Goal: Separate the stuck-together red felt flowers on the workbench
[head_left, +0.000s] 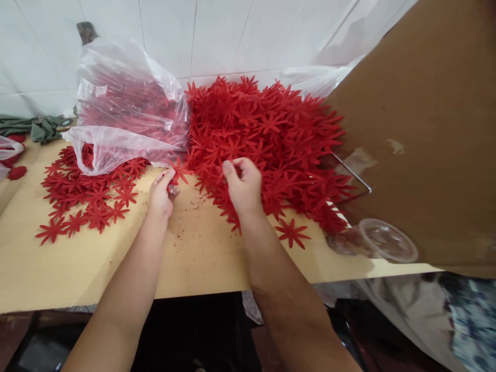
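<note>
Between the thumb and fingers of my left hand [163, 188] a red flower cutout [181, 171] is pinched, its narrow petals spread to the right. My right hand [244, 185] is closed in a pinch at the front of a big heap of red flower cutouts [267, 124]; what its fingertips hold, if anything, is too small to make out. One single flower cutout [292, 233] lies right of my right wrist. To the left of my left hand is a looser spread of flower cutouts [96, 196].
A clear plastic bag [127, 93] full of red pieces stands at the back left. At right, a large cardboard sheet [426, 129] leans over the wooden table [205, 263], with a clear plastic tub [387, 240] lying on its side below. Green cloth [42, 128] lies far left.
</note>
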A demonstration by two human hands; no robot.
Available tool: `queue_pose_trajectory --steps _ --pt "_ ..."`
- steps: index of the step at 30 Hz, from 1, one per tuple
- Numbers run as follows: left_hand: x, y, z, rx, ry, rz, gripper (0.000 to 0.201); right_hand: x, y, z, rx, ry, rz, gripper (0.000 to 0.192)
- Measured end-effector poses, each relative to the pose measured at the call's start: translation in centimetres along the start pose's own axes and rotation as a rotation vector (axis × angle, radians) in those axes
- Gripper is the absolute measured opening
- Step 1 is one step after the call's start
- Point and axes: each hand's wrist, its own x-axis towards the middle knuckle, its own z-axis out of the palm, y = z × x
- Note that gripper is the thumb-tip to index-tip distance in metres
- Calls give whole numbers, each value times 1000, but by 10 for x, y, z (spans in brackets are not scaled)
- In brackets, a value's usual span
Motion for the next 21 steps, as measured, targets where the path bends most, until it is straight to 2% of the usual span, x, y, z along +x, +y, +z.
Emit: queue_pose_trajectory --steps 2,4,6,10,15,17,18,21 --pt "0 0 0 -7 -8 -1 19 8 7 -10 -192 284 -147 26" --pt "0 -2 2 16 -11 -5 18 13 15 -17 -351 420 -267 27" --pt "-1 -4 3 44 -4 -8 18 16 24 -19 -428 417 -304 30" --pt "-2 -6 5 75 3 -14 17 19 37 -21 -475 379 -275 37" --pt "-5 -8 8 93 -47 -33 18 19 27 -30 -615 513 -314 63" --pt "-6 -10 9 128 -69 -40 18 14 15 -26 -617 467 -322 62" --pt "-6 -10 9 150 -76 -42 19 10 9 -21 -578 398 -321 57" --pt "-7 -12 10 202 -101 -49 20 -5 -1 2 -297 78 -258 40"
